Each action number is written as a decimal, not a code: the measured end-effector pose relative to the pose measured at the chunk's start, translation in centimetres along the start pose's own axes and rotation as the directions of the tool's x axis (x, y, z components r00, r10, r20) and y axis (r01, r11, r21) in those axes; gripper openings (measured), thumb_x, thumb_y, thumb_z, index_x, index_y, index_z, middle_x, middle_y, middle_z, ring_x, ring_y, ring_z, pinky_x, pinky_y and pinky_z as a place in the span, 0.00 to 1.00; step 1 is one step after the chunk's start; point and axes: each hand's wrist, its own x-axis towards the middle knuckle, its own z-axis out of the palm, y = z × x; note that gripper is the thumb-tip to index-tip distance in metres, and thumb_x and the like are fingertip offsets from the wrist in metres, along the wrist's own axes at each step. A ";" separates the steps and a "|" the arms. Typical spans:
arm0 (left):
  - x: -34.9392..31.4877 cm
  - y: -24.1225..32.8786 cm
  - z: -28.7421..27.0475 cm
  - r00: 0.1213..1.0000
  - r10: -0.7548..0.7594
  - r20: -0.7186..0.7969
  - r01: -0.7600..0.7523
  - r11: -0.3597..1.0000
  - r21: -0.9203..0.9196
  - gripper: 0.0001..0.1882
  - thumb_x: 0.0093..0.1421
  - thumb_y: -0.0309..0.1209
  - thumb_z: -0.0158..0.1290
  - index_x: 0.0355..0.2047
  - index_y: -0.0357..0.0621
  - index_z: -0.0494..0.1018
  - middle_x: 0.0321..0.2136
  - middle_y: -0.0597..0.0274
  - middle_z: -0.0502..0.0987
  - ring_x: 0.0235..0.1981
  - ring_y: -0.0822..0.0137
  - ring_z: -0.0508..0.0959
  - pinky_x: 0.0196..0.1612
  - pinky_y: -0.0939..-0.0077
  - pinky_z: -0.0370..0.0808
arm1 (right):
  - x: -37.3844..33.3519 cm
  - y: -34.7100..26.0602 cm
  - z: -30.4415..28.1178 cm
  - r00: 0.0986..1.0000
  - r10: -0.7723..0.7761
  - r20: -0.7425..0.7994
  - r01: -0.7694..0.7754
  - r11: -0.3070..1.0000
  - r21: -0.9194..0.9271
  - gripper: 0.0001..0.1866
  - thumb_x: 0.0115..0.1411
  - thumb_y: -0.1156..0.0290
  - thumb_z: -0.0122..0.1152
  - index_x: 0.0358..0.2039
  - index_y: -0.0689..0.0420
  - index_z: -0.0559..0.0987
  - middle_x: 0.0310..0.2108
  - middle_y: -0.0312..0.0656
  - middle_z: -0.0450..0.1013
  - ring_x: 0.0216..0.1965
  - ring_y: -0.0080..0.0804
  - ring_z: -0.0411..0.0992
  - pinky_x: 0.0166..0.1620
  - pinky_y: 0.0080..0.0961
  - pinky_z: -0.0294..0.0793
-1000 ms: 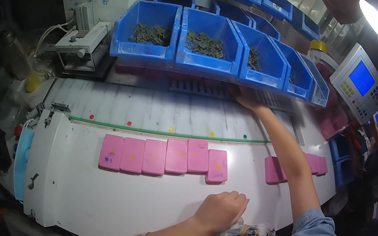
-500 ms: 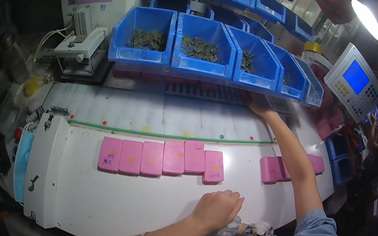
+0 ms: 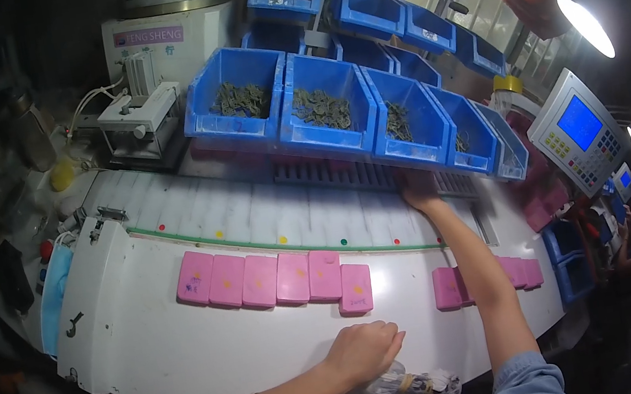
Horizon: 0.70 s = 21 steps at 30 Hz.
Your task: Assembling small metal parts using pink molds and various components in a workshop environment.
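My left hand [image 3: 365, 352] is closed in a loose fist over the front part of the white table; its fingers curl under, so anything inside is hidden. Just beside its wrist lies a bundle of clear plastic with a tan band [image 3: 415, 385]. My right hand [image 3: 416, 188] reaches far back beneath the blue bins [image 3: 331, 138], at a dark slotted rack [image 3: 337, 174]. Shadow and the bins hide its fingers. A row of pink blocks [image 3: 260, 280] with yellow dots lies in the middle; another pink row [image 3: 447, 288] is partly covered by my right forearm.
A green strip [image 3: 256, 237] crosses the table before a pale, striped panel [image 3: 234, 206]. Blue bins hold small greyish-green pieces. At right stand a keypad unit with a blue screen [image 3: 580, 124] and a lit lamp [image 3: 587, 27]. A white press-like device [image 3: 141, 121] is back left.
The whole view has shifted, with the bins and pink blocks lower in the picture. My left fist stays by the bundle, and my right hand remains under the bins.
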 end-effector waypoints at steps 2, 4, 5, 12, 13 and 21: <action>0.1 -0.1 0.0 1.000 0.009 0.004 -0.009 1.000 0.004 0.11 0.57 0.35 0.47 0.24 0.42 0.73 0.19 0.55 0.74 0.22 0.55 0.75 0.26 0.64 0.72 | 0.2 -0.3 -0.7 1.000 0.010 0.010 -0.009 1.000 -0.020 0.18 0.56 0.66 0.49 0.47 0.57 0.71 0.46 0.55 0.67 0.51 0.53 0.63 0.54 0.41 0.59; 0.1 -0.2 0.1 1.000 -0.015 -0.005 0.015 1.000 0.003 0.11 0.57 0.35 0.47 0.24 0.42 0.73 0.19 0.55 0.74 0.22 0.55 0.75 0.27 0.64 0.72 | 0.3 -1.2 -1.8 0.960 0.212 0.183 -0.192 0.974 -0.118 0.19 0.55 0.69 0.51 0.48 0.58 0.70 0.45 0.51 0.69 0.49 0.47 0.65 0.52 0.38 0.62; 0.0 -0.3 0.0 1.000 -0.022 -0.009 0.022 1.000 0.006 0.11 0.57 0.35 0.47 0.24 0.42 0.73 0.19 0.55 0.74 0.22 0.55 0.75 0.27 0.64 0.72 | 0.1 -2.6 -2.5 0.961 0.206 0.185 -0.188 0.976 -0.112 0.19 0.55 0.69 0.51 0.48 0.58 0.70 0.45 0.51 0.69 0.49 0.47 0.65 0.52 0.38 0.62; 0.1 -0.2 -0.3 0.998 -0.058 0.007 0.057 0.998 0.030 0.11 0.56 0.35 0.48 0.23 0.43 0.74 0.20 0.56 0.74 0.23 0.55 0.75 0.27 0.64 0.72 | -3.6 -15.2 -13.5 0.846 -0.166 0.507 -0.510 -0.531 0.677 0.34 0.57 0.59 0.52 0.59 0.62 0.54 0.55 0.54 0.58 0.58 0.46 0.57 0.61 0.37 0.51; 0.2 -0.3 -0.4 0.998 -0.065 0.008 0.064 0.997 0.041 0.11 0.56 0.35 0.47 0.23 0.43 0.74 0.20 0.56 0.74 0.23 0.56 0.75 0.27 0.64 0.72 | -3.7 -16.4 -14.8 0.834 -0.246 0.494 -0.534 -0.583 0.612 0.38 0.57 0.55 0.51 0.60 0.61 0.51 0.58 0.56 0.54 0.60 0.50 0.53 0.63 0.38 0.47; 0.8 -0.3 -0.9 0.984 -0.126 0.126 0.122 0.992 0.038 0.12 0.59 0.36 0.43 0.26 0.43 0.72 0.23 0.54 0.74 0.26 0.52 0.75 0.31 0.58 0.71 | -4.3 -19.4 -17.9 0.814 -0.437 0.383 -0.578 -0.674 0.460 0.39 0.56 0.54 0.48 0.62 0.58 0.46 0.60 0.56 0.49 0.63 0.48 0.47 0.64 0.38 0.44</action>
